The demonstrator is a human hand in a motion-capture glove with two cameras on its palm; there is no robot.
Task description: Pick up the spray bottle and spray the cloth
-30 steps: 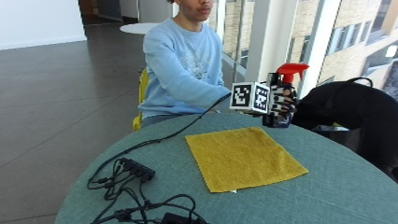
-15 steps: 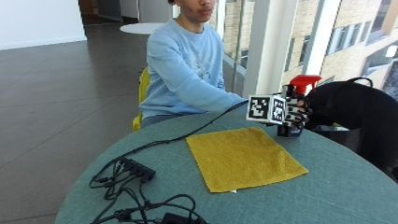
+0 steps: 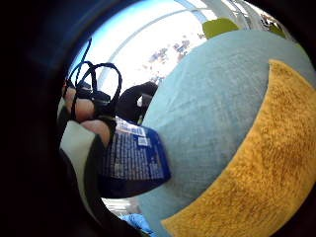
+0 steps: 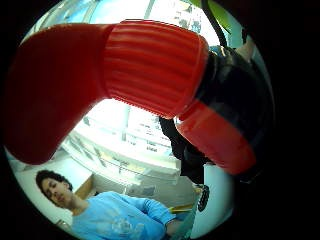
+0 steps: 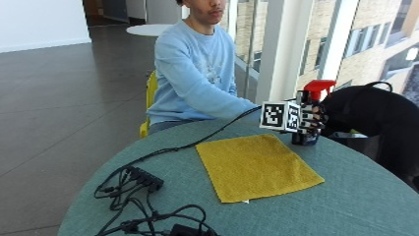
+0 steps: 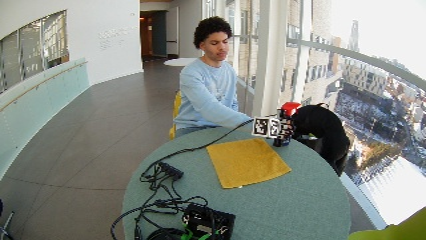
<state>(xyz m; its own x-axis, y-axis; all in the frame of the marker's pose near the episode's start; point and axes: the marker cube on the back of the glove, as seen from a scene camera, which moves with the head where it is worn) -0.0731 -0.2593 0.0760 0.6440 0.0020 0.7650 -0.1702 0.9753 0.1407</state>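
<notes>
Outside view first: nearest to us, in the lower left of the frame, we see a tangle of black cables with a black power strip (image 5: 145, 178) lying on the round table covered in teal cloth (image 5: 340, 206). Past that, in the middle of the frame, a square yellow terry cloth (image 5: 255, 165) lies flat on the table. Just beyond the cloth's far right corner, in the right half of the frame, the black-gloved right hand (image 5: 313, 118) is wrapped round the dark spray bottle with a red trigger head (image 5: 309, 114); its fingers curl round the bottle's body, and the bottle stands upright with its base at the tabletop, though we cannot tell whether it touches. In the thumb side palm view the red head (image 4: 100, 75) fills most of the frame, close to the palm. In the little finger side palm view we see the bottle's blue printed label (image 3: 132, 159) beside the fingers (image 3: 94, 129), with the yellow cloth (image 3: 266, 168) on the table beside it. Farthest off, a black bag (image 5: 373, 118) sits behind the bottle.
</notes>
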